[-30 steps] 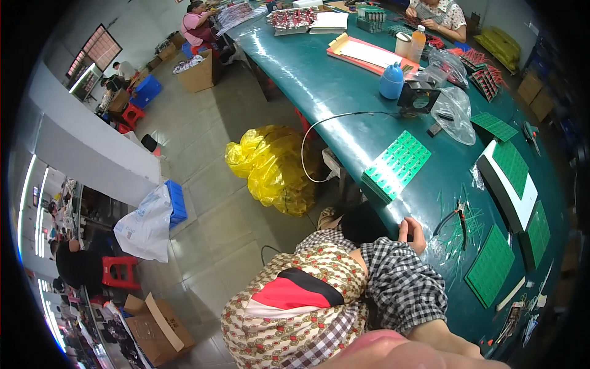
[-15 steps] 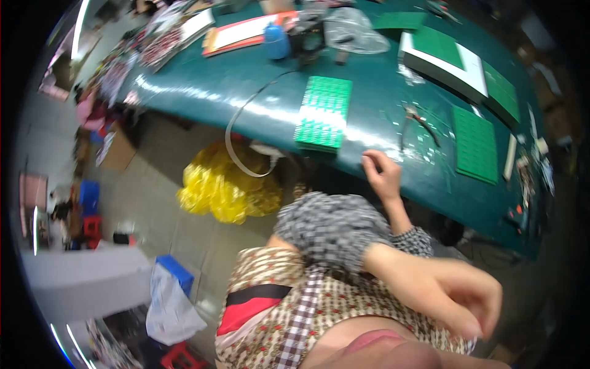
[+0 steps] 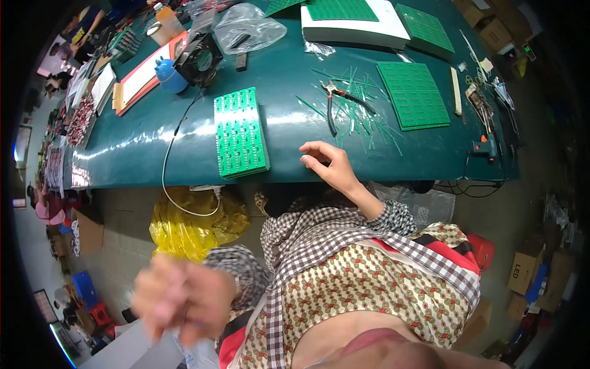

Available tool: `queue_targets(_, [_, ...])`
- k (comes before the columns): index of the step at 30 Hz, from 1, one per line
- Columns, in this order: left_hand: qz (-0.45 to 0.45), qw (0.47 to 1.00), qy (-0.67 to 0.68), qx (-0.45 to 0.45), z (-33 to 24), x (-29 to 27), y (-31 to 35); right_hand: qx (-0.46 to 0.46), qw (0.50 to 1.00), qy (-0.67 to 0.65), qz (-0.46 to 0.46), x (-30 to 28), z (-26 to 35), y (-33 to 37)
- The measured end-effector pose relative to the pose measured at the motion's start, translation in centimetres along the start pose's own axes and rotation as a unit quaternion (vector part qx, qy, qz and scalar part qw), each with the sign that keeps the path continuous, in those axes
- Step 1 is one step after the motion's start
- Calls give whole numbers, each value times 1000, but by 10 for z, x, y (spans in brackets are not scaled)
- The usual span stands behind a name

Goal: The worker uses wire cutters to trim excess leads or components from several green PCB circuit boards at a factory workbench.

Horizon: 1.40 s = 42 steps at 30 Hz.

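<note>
My right hand [image 3: 329, 165] rests at the near edge of the green-topped table [image 3: 289, 166], fingers curved, with a gap between thumb and forefinger and nothing visible in it. My left hand [image 3: 184, 298] is raised at the lower left, away from the table, and motion smears its fingers. Left of my right hand lies a stack of green circuit boards [image 3: 239, 132] with rows of small parts. Beyond my right hand, red-and-black cutting pliers [image 3: 347, 95] lie among thin green strips [image 3: 372, 126]. Another stack of green boards [image 3: 415, 95] is to their right.
At the back are a black fan [image 3: 200, 58], a blue rounded object [image 3: 170, 75], a clear plastic bag [image 3: 252, 31] and a white block [image 3: 356, 32] bearing green boards. A cable [image 3: 166, 160] hangs over the front edge. Below sits a yellow bag [image 3: 190, 224]. Corded tools lie far right.
My left hand has swung from the lower right, across my body, to the lower left. The view has turned and levelled with the table. My right hand stays by the table's edge.
</note>
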State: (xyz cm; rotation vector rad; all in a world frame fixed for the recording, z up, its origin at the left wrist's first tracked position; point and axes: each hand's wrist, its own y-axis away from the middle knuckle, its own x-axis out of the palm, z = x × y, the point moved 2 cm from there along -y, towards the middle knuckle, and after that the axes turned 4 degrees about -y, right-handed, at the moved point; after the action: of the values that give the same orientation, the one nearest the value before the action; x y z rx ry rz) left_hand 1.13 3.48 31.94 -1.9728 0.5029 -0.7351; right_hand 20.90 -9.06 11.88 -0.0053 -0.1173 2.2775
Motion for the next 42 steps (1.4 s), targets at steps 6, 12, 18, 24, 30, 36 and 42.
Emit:
queue_targets(6, [202, 953, 106, 199, -27, 2, -41, -201, 884, 372, -199, -57, 29, -14])
queue_targets(12, [-4, 991, 114, -75, 34, 36, 45, -38, 788, 593, -161, -91, -4, -55])
queue_targets(18, [178, 884, 37, -432, 77, 62, 112, 20, 797, 592, -116, -64, -6, -73])
queue_targets(24, [268, 851, -10, -452, 120, 75, 166, 99, 824, 553, -74, -60, 10, -83])
queue_targets(30, [317, 849, -221, -361, 138, 79, 177, 71, 871, 465, -140, -85, 8, -87])
queue_targets(36, [428, 757, -430, -242, 165, 111, 197, 120, 983, -41, -133, -125, 10, -30])
queue_targets(42, [473, 789, -308, -241, 192, 159, 215, -3, 939, 315, -136, -156, 44, 62])
